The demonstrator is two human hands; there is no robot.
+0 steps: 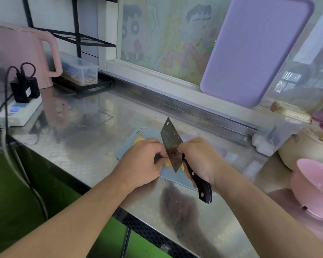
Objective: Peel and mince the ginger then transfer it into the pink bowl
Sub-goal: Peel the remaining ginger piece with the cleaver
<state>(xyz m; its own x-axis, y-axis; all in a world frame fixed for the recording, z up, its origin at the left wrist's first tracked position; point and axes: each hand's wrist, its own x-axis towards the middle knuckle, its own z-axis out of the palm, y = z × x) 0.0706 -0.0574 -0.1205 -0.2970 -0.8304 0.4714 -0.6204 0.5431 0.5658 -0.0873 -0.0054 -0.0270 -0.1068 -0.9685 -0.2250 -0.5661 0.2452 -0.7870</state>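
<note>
Steel covers the table, which runs under a window pasted with faded cartoon drawings. At far left a pink kettle stands at the back, with a white power strip in front of it carrying black plugs and cables. Just right of the kettle, a clear box sits on a black rack.

Near the middle of the table lies a small blue-grey board. One yellow ginger slice rests on its far left part. The left hand sits on the board with fingers curled, pinching the ginger against the left face of the blade; only a small yellow bit of it shows under the fingers. The cleaver stands on edge, tip pointing away, its lower edge meeting the ginger. The right hand grips the black riveted handle, whose end sticks out toward the viewer.

Further right, a purple board leans upright against the window. Below it, a clear tub holds something white. At the right edge sits a cream pot, and nearer, the pink bowl, well apart from the blue-grey board.
</note>
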